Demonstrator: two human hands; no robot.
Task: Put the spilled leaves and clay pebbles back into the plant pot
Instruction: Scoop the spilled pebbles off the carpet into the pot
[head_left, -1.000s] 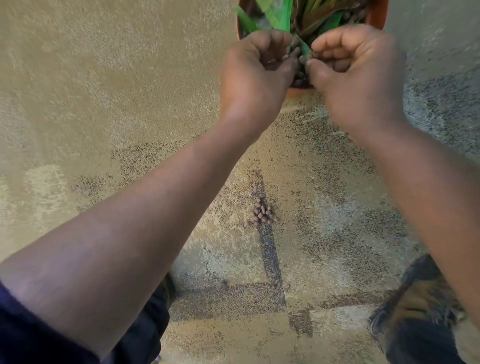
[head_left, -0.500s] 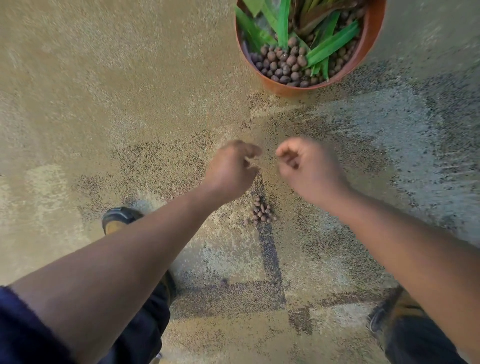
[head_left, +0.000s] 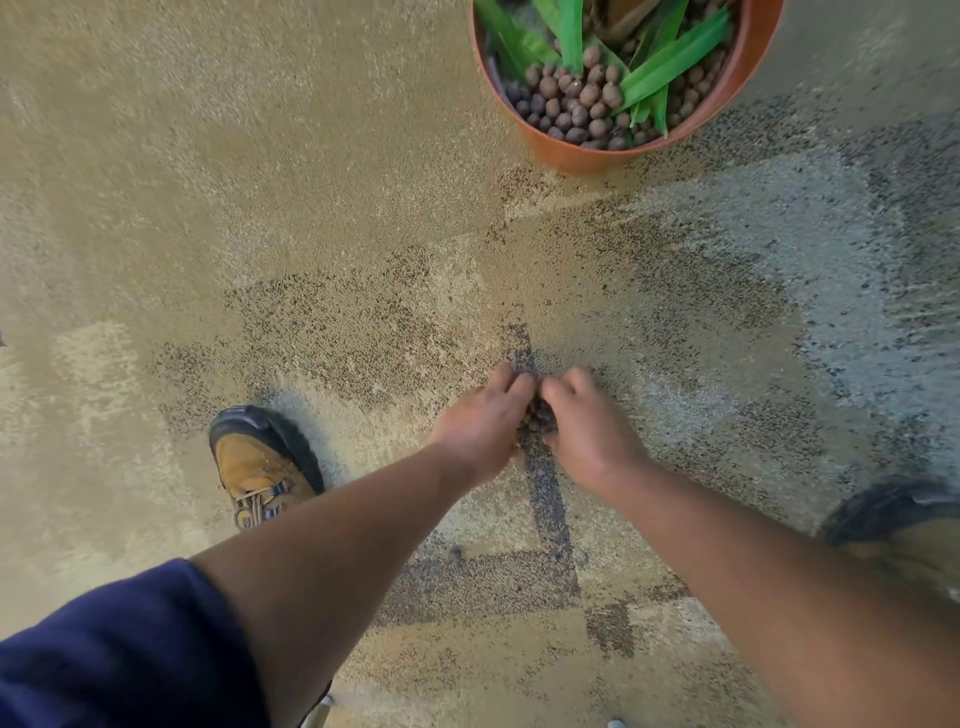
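Now both hands have dropped from mid-air onto the floor pebbles: left hand and right hand cup them, each grip curled around the pile.

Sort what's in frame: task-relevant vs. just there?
In play: left hand and right hand cupped around the spilled clay pebbles; plant pot holding leaves.

Just there: brown shoe; second shoe; floor.

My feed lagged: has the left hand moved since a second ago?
Yes. The left hand has come away from the plant pot, down to the pebble pile on the floor.
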